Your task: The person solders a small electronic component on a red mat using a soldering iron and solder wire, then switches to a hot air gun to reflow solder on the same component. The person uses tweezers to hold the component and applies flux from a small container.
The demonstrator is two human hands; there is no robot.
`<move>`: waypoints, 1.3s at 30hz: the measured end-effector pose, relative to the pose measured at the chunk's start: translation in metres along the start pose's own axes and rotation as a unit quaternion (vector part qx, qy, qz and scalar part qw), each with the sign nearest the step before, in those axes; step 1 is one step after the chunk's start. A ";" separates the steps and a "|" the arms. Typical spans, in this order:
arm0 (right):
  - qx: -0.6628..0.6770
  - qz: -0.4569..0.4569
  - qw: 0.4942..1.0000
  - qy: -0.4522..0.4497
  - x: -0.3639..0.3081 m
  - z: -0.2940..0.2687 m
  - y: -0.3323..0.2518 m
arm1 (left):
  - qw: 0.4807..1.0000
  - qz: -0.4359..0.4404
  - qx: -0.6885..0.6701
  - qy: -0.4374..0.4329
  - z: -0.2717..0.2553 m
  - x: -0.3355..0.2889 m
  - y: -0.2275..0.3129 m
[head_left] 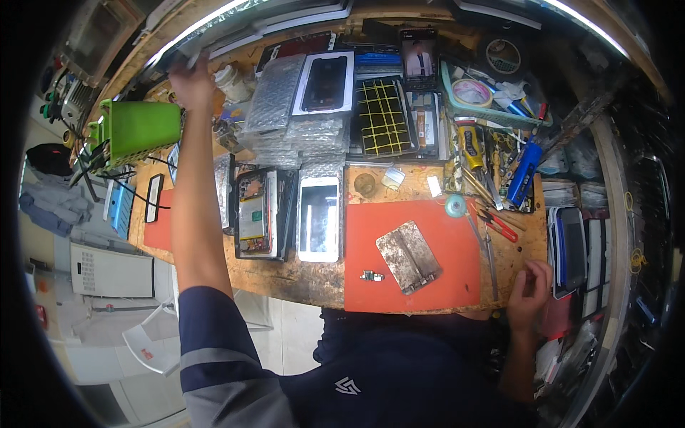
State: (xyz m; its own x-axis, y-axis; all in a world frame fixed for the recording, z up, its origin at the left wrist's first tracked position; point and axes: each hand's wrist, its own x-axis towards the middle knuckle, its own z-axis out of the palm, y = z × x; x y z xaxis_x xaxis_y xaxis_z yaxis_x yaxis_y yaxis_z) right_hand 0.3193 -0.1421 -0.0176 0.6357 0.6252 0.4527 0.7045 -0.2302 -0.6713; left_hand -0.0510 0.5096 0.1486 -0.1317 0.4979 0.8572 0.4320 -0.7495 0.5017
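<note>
My left hand (191, 84) reaches to the far left of the bench, beyond a green plastic basket (145, 127). Its fingers are blurred, so their grip cannot be made out. At the bench's right front edge my right hand (529, 292) rests with loosely curled fingers and nothing seen in it. An orange mat (457, 278) lies in front of me. On it are a worn metal plate (409, 257) with a clamp bar and a small circuit board (372, 276). Left of the mat lies a white phone (319, 217).
Bubble-wrapped packs (275, 100) are stacked behind the phone, beside opened phone parts (258, 217). Red-handled pliers (499, 225), tweezers (491, 260) and a blue tool (525, 173) lie to the right. A teal tray (457, 103) holds tape. A lit phone (419, 58) stands at the back.
</note>
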 end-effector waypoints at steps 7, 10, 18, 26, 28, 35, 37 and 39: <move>-0.096 -0.012 0.994 0.046 -0.015 0.019 -0.003 | 0.805 0.155 0.563 -0.104 0.048 0.108 -0.130; -0.101 -0.004 0.994 0.044 -0.013 0.019 -0.007 | 0.802 0.172 0.548 -0.165 0.042 0.132 -0.168; -0.122 -0.048 0.989 0.065 -0.012 0.023 -0.002 | 0.992 -0.022 0.007 -0.122 -0.023 -0.049 0.029; -0.085 -0.083 0.990 0.075 -0.005 0.024 -0.006 | 0.816 0.122 -0.038 -0.565 0.020 -0.250 0.293; -0.084 -0.104 0.988 0.082 -0.004 0.024 -0.005 | 0.755 0.109 -0.026 -0.646 0.043 -0.285 0.316; -0.056 -0.100 0.989 0.090 -0.005 0.025 -0.005 | 0.750 0.216 0.087 -0.619 0.069 -0.322 0.321; -0.059 -0.114 0.988 0.087 -0.004 0.025 -0.004 | 0.757 0.264 0.134 -0.583 0.067 -0.328 0.322; -0.058 -0.126 0.987 0.085 -0.003 0.025 -0.005 | 0.747 0.310 0.178 -0.560 0.064 -0.331 0.323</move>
State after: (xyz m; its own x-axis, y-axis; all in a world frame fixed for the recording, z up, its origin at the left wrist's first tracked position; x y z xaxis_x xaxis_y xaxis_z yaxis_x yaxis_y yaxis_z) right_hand 0.3062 -0.1245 -0.0304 0.4715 0.5426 0.6952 0.8727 -0.1734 -0.4565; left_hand 0.1895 0.1306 0.0191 0.9357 0.3049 0.1775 0.3361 -0.9233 -0.1859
